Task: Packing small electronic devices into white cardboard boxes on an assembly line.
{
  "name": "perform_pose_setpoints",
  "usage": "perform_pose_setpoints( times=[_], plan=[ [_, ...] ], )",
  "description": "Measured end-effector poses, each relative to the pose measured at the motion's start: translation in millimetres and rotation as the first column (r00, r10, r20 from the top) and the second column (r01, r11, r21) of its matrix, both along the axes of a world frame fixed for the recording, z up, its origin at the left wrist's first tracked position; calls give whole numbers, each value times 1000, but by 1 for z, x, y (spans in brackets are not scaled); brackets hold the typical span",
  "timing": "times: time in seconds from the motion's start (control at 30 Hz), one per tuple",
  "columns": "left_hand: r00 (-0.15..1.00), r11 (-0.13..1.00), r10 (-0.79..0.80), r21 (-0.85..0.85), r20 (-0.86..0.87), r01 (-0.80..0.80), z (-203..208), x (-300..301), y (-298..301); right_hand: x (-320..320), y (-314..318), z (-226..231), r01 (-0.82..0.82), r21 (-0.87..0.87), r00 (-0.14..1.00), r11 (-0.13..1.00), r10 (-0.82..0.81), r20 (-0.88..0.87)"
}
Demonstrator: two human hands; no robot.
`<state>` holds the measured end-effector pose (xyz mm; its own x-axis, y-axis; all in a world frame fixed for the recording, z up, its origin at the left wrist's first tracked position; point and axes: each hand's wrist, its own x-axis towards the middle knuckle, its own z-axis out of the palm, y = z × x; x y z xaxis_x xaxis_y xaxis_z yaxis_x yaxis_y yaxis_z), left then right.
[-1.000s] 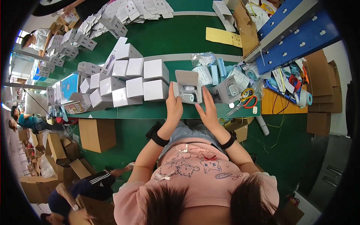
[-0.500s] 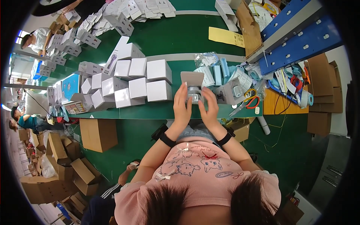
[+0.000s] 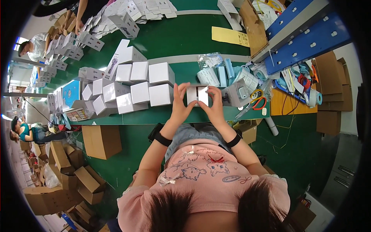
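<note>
A small white carton (image 3: 192,95) stands upright at the table's front edge, its two side flaps folded inward over the opening with a dark gap between them. My left hand (image 3: 180,106) grips its left side, thumb at the near edge and fingers raised by the far corner. From the right, my right hand (image 3: 213,106) holds it with thumb low and fingers bent over the flap. What lies inside is hidden. Right of my right hand is an open white box (image 3: 230,97) with a pale device showing. Left of my hands, closed white boxes (image 3: 161,95) are stacked in rows.
Orange-handled scissors (image 3: 259,103) lie at the table's right front. Light blue strips (image 3: 222,76) and plastic bags (image 3: 210,60) sit behind the open box. A yellow sheet (image 3: 230,36), a blue perforated rail (image 3: 309,42) and cardboard cartons (image 3: 101,141) surround the green table (image 3: 185,36).
The carton's side flaps have been folded in, covering the clear-wrapped contents seen earlier. My hands have moved onto its sides. At the far left, a co-worker's arms have come into view.
</note>
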<state>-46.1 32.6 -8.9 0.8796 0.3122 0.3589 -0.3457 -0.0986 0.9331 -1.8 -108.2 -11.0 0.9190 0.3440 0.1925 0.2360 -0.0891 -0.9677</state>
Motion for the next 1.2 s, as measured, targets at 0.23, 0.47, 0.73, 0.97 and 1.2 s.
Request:
perform_pose_setpoints(
  times=[0.23, 0.47, 0.73, 0.97, 1.2],
  plan=[
    [982, 828, -184, 531, -42, 178, 30, -19, 25, -1, -11, -9, -157, 256, 975, 954, 190, -111],
    [994, 704, -73, 702, -83, 110, 22, -18, 15, 16, -32, 15, -392, -135, 887, 910, 413, 205],
    [1000, 587, -13, 810, 6, 3, 13, -16, 7, 12, -26, 0, -247, -127, 927, 961, 273, 257],
    [998, 599, 31, 799, 53, -61, 2, -21, -3, 15, -29, 0, -232, -195, 831, 953, 298, 469],
    [988, 602, -21, 791, 152, -109, -24, -27, 3, 25, -34, -1, -347, -271, 724, 898, 440, 531]
  ],
)
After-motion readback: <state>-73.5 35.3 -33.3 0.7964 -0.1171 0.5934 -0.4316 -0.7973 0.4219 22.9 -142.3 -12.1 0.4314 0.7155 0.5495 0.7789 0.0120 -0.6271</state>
